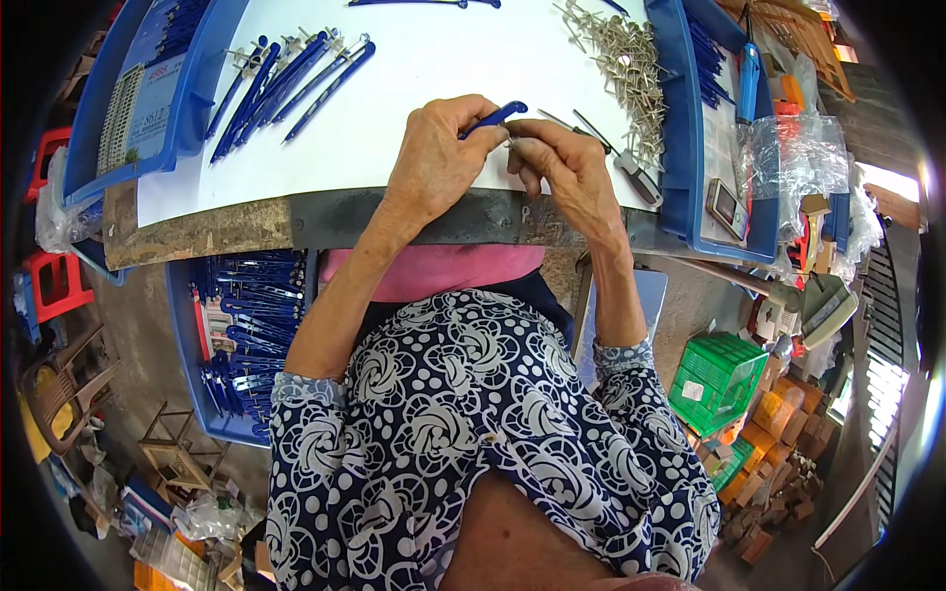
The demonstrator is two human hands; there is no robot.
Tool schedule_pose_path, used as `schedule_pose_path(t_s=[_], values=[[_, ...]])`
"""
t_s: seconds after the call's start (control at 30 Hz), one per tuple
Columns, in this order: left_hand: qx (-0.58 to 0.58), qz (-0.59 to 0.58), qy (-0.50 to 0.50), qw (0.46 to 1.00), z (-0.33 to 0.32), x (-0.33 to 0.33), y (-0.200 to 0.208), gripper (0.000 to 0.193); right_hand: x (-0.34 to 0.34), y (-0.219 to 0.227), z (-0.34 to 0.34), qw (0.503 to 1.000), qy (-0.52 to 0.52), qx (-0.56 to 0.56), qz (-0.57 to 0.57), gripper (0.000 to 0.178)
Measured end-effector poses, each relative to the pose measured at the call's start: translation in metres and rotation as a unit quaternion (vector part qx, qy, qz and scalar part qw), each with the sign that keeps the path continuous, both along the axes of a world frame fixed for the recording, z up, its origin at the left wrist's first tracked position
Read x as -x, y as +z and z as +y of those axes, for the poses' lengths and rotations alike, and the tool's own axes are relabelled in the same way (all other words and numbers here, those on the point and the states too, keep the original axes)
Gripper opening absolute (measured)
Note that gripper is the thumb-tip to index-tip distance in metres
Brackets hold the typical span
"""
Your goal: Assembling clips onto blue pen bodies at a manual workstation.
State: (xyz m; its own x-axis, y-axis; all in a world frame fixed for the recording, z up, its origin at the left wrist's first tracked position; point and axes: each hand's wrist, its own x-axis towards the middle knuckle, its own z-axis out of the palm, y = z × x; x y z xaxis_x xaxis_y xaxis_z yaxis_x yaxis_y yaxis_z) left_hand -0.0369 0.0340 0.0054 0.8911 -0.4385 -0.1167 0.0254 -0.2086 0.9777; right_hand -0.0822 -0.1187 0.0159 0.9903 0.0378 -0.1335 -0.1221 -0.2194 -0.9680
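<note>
Right, so over the bench [227, 230] the left hand [441, 163] pinches a slim blue piece [496, 117], its rounded end poking out past the fingers. Close beside it, the right hand [564, 172] curls with fingertips drawn together; whether they grip anything is too small to tell. Now the containers: the left tray [200, 89] carries blue sticks [179, 28] and a printed card [158, 103]; the right tray [679, 148] holds more blue sticks, plus a small handset [727, 209]. Below, a blue bin [236, 427] brims with blue clip-like pieces [264, 320].
</note>
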Motion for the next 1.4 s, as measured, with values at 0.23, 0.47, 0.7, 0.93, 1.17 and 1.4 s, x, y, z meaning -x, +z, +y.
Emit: schedule_pose_path(t_s=[0.23, 0.47, 0.7, 0.93, 1.17, 1.4], values=[[0.009, -0.006, -0.012, 1.000, 0.001, -0.005, -0.003, 0.014, -0.004, 0.005, 0.001, 0.999, 0.000, -0.019, 0.029, 0.019], [0.047, -0.025, 0.027, 0.998, 0.000, -0.006, -0.010, 0.013, -0.007, 0.003, 0.007, 1.000, -0.023, 0.005, 0.007, 0.014], [0.037, -0.038, 0.026, 0.998, 0.001, -0.009, -0.009, 0.013, -0.012, 0.004, 0.009, 0.999, -0.012, 0.048, 0.016, 0.017], [0.027, -0.062, 0.034, 0.997, 0.003, -0.012, -0.013, 0.013, -0.015, -0.004, 0.007, 1.000, -0.013, 0.004, 0.012, 0.020], [-0.019, -0.021, 0.000, 1.000, 0.006, -0.015, -0.004, 0.012, -0.017, -0.002, 0.010, 0.998, -0.015, 0.054, -0.010, 0.019], [-0.014, -0.017, -0.007, 1.000, 0.006, -0.019, -0.005, 0.013, -0.021, -0.005, 0.009, 0.997, -0.018, 0.068, -0.014, 0.018]])
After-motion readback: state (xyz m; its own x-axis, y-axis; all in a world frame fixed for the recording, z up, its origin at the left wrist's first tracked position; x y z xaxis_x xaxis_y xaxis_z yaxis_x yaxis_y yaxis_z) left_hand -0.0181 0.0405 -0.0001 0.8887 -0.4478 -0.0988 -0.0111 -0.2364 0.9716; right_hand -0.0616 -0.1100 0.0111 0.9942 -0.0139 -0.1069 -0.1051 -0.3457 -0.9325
